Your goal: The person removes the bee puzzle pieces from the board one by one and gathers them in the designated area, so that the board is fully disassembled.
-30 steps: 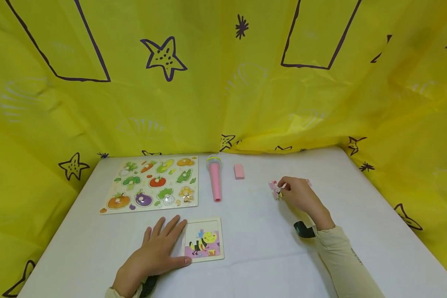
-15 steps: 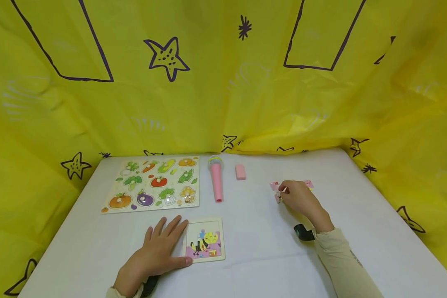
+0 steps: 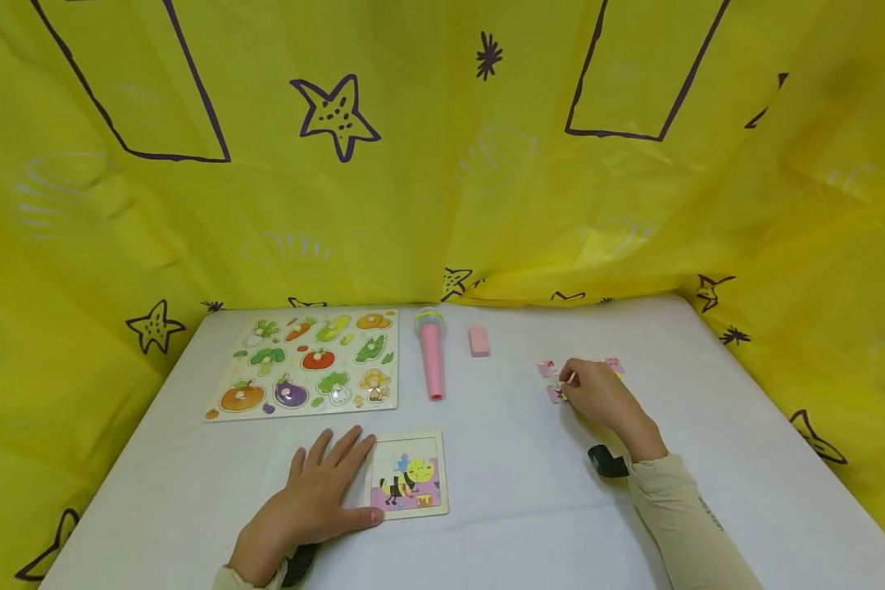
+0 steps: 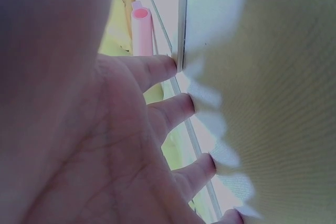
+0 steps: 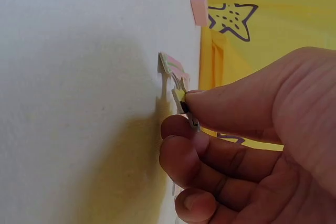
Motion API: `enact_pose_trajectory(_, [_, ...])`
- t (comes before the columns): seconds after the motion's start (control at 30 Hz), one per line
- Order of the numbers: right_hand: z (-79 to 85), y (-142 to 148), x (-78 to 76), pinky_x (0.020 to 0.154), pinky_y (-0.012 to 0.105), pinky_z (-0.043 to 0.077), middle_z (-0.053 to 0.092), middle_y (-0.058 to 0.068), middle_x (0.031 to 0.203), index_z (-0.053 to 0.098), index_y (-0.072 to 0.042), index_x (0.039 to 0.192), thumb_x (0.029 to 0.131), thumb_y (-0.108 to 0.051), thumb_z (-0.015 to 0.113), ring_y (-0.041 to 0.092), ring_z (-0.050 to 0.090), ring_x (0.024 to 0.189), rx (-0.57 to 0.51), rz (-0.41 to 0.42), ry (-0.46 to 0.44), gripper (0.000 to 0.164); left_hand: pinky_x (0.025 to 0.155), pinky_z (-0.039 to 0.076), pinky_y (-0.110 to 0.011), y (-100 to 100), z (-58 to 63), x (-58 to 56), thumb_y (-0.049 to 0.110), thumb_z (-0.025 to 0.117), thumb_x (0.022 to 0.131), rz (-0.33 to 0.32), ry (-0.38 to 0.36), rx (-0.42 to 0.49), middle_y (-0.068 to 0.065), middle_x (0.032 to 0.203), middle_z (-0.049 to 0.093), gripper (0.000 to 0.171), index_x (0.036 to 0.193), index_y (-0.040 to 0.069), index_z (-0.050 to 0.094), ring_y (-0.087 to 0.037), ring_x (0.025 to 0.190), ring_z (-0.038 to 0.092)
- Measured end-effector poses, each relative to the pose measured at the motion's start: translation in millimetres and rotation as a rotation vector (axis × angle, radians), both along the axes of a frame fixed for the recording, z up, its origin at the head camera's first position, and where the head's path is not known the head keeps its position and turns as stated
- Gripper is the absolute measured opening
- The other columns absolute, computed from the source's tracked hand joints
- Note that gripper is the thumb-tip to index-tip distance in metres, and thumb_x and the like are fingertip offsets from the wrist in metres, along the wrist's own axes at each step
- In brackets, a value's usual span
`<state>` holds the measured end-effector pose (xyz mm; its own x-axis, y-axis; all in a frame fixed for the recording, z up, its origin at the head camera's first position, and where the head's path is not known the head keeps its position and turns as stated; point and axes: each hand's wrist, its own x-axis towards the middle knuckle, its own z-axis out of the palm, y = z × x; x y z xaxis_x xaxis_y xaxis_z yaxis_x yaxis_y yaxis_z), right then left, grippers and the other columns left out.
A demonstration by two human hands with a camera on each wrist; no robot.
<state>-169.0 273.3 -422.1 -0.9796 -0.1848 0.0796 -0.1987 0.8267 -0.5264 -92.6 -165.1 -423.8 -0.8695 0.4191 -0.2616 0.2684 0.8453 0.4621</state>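
Toward the far right corner of the table (image 3: 519, 541), the right hand (image 3: 603, 397) pinches a yellow-and-black puzzle piece (image 5: 180, 99) between thumb and fingers. It looks thin, stiff and light, probably smooth-faced, so gripping its edges should be surest. The left hand's (image 3: 313, 496) fingers are spread, touching the bee puzzle tray (image 3: 444, 475), well apart from the far edge; unheld, it might slide.

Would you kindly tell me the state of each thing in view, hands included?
Bee puzzle: partly filled, bare along the top
Left hand: fingers spread, touching the bee puzzle
Right hand: pinching a puzzle piece
Loose puzzle pieces: lying outside the bee puzzle
Microphone: lying on its side
Pink block: lying flat
Vegetable board: lying flat, pictures up
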Motion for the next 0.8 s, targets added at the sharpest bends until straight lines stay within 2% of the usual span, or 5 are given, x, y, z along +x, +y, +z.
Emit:
enact_pose_trajectory(0.13, [-0.2,2.3,0.6,0.067,0.038,0.049,0.063,0.004,0.079,0.068,0.002,0.095,0.093,0.004,0.068,0.021,0.056,0.072,-0.005,0.019,0.002,0.003,0.116,0.006,-0.083,0.2,-0.1,0.2,0.056,0.087,0.084,-0.001,0.007,-0.004,-0.017,0.173,0.028,0.104,0.165,0.009,0.041,-0.058,0.156,0.014])
enact_pose_trajectory(0.27, [-1.9,6.2,-1.6,0.067,0.038,0.046,0.059,0.003,0.077,0.064,0.0,0.089,0.093,0.005,0.071,0.021,0.053,0.072,-0.007,0.047,0.011,0.009,0.116,0.006,-0.083,-0.1,-0.9,0.2,0.057,0.087,0.083,-0.001,0.009,-0.004,-0.017,0.173,0.028,0.105,0.165,0.01,0.041,-0.058,0.156,0.014])
enact_pose_trajectory(0.57, [-9.3,8.5,-4.9,0.073,0.041,0.049,0.06,0.004,0.08,0.066,-0.001,0.088,0.094,0.007,0.071,0.022,0.055,0.077,-0.023,0.06,0.025,0.011,0.116,0.006,-0.083,-1.3,-1.1,-0.4,0.057,0.087,0.084,-0.003,0.005,-0.002,-0.017,0.174,0.027,0.105,0.166,0.011,0.04,-0.058,0.156,0.013])
enact_pose_trajectory(0.8, [-11.8,10.4,-4.6,0.072,0.04,0.048,0.061,0.004,0.081,0.068,-0.001,0.088,0.094,0.006,0.071,0.021,0.055,0.078,-0.052,0.049,0.025,0.01,0.116,0.005,-0.083,-0.4,-1.9,-0.7,0.056,0.087,0.084,-0.001,-0.003,0.0,-0.017,0.174,0.027,0.104,0.165,0.011,0.04,-0.058,0.156,0.012])
